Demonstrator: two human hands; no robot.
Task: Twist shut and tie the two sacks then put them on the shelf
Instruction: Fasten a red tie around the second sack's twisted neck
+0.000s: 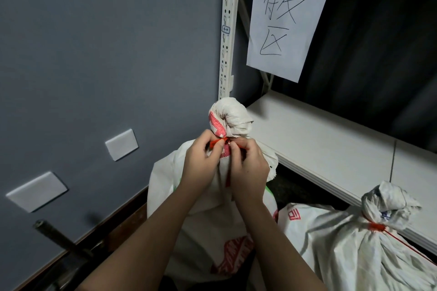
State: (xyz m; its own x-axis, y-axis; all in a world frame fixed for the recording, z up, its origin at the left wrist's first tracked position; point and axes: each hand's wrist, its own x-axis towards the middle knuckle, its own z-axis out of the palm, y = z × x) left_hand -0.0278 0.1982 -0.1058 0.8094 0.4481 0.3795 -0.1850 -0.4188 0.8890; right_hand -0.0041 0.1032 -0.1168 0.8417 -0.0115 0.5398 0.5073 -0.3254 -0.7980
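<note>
Sack in hand (212,196): left of the shelf (331,139), neck twisted.
Hands: left hand (203,158) and right hand (248,163) pinch the red cord (218,142).
Second sack (354,243): tied — below the shelf.
Risk: cord slips — twist unwinds.

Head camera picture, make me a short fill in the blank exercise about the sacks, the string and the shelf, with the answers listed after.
1. Both hands, the left hand and the right hand, pinch a string coloured ____ at the neck of the near sack.
2. The number of sacks lying on the shelf board is ____.
3. The neck of the far sack is already ____ with string.
4. The paper sign hangs ____ the shelf board.

Answers: red; zero; tied; above
</note>
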